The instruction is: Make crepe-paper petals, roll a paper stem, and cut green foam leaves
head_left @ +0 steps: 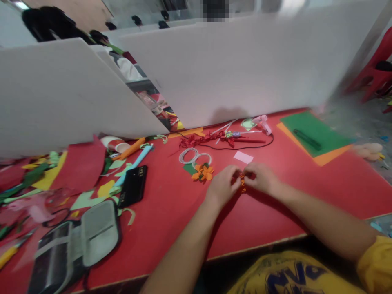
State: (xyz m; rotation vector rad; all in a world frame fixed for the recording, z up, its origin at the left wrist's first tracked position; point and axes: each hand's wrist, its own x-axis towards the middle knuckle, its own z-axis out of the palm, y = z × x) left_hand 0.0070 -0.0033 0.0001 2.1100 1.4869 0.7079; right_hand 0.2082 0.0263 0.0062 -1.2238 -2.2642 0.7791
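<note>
Between my hands, close above the red table [183, 220], is a small orange felt flower piece [243, 184]. My left hand [226, 183] pinches it from the left with closed fingers. On its other side my right hand [260, 177] also has thumb and fingers closed on it. The fingers hide part of the piece. Left of my hands lies an orange flower [202, 173] with a green middle, beside clear rings [189, 156]. A pink paper slip [243, 157] rests just beyond my fingers.
Behind lie a red flower stem [211, 139] and a pink glue gun [263, 123] with a black cord. A cutter [307, 139] rests on green sheets [318, 126] at right. A phone [132, 186], an open case [99, 234] and felt scraps crowd the left. A white partition [245, 69] borders the back.
</note>
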